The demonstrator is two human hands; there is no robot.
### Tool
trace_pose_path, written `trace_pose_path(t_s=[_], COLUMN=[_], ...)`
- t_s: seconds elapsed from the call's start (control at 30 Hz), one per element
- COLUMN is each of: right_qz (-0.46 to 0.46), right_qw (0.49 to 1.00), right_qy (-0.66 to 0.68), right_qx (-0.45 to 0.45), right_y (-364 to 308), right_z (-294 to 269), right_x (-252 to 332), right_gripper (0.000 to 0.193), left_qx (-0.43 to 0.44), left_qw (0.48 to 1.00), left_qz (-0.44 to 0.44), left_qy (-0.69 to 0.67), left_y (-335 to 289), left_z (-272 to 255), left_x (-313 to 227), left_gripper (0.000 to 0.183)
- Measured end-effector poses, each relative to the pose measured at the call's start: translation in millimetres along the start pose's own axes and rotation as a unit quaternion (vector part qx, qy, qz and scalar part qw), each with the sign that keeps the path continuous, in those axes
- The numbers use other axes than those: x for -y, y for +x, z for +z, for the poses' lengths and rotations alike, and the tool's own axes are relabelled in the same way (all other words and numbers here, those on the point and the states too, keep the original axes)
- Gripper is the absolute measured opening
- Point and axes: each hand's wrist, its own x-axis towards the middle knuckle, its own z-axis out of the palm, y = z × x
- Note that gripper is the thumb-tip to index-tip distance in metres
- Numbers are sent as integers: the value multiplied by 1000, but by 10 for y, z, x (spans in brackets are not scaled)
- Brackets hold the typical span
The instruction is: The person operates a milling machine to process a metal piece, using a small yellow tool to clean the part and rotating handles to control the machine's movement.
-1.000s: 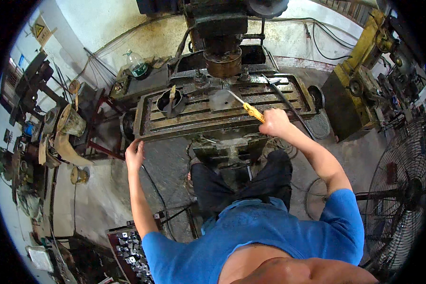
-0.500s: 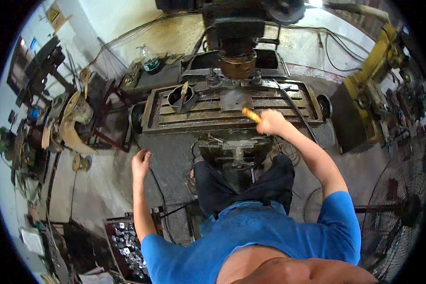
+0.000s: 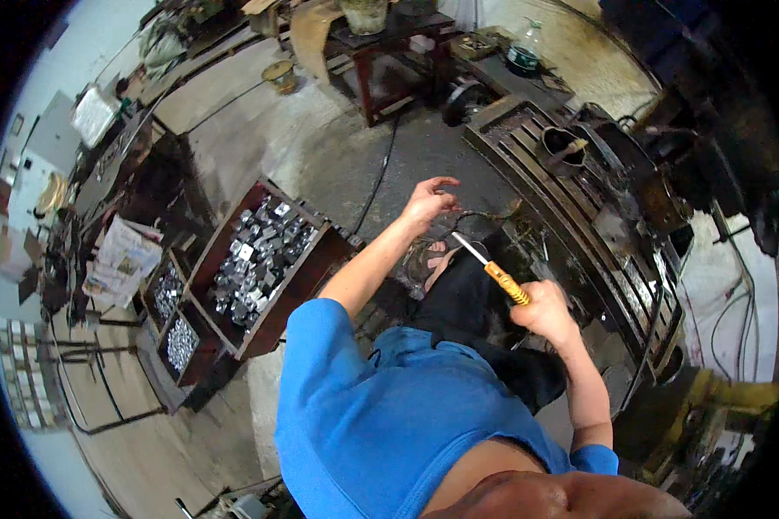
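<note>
My right hand (image 3: 547,313) is closed round the yellow, ridged handle of a tool (image 3: 505,283). Its straight metal shaft points up and to the left, and its exact kind does not show. My left hand (image 3: 431,206) is held out above the floor with its fingers apart, and no object shows in it. To the left of my body stands a dark red box (image 3: 279,318) with a heap of small shiny metal blocks (image 3: 260,259) in it. On the right is a slotted machine table (image 3: 545,203), bearing a dark pot (image 3: 552,138) with a brush (image 3: 571,151) in it.
Small compartments with tiny metal pieces (image 3: 182,344) adjoin the box, beside a newspaper (image 3: 125,259). A dark red stand (image 3: 363,86) and a small round stool-like object (image 3: 280,76) are farther off. A black cable (image 3: 379,182) runs along the floor.
My view has swung left, bringing the box of metal blocks into full sight. My right hand has drawn the yellow-handled tool back from the machine table. My left hand has opened out.
</note>
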Motion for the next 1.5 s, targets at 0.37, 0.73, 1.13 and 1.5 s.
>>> trace_pose_path(t_s=[0.37, 0.73, 1.13, 1.5], right_qz=[-41, -46, -50, -94], right_qw=[999, 998, 998, 992], right_qy=[22, 30, 42, 84], right_qx=[9, -10, -14, 12], right_y=[-77, -159, -238, -220], right_z=[-90, 41, 191, 52], right_x=[121, 63, -31, 110], right_gripper=[28, 31, 27, 40], left_qx=[-381, -424, -449, -281], left_qw=[797, 610, 611, 937], left_qz=[136, -167, -51, 181], left_qy=[449, 648, 650, 98], left_y=[-1282, -1021, -1196, -1177], left_z=[-2324, -2758, -2777, -1596], left_x=[-737, -626, -576, -1123], left_gripper=[31, 31, 43, 38])
